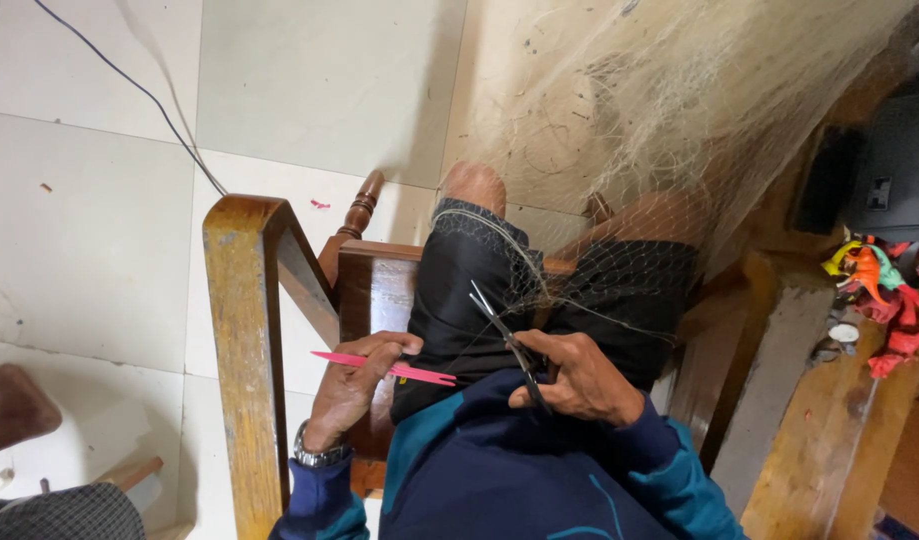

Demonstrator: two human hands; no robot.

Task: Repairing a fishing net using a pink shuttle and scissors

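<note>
Left hand (351,388): fingers closed around a flat pink netting needle (384,367), held level, tip pointing toward the lap.
Right hand (577,378): fingers gripping dark scissors (506,335), blades slightly parted, points up against the mesh.
Fishing net (669,130): pale and fine, draped from the upper right over both knees; 1 thicker cord crosses the dark shorts (479,290) near the scissor tips.
Progress: judging by the scissors at the mesh, cutting is in hand; I cannot tell how much net is finished.
Edges: wooden chair arm (244,330) just beside the left hand; wooden frame close on the right.
Open room: tiled floor (109,230) ahead and left; a dark cable crosses it.
</note>
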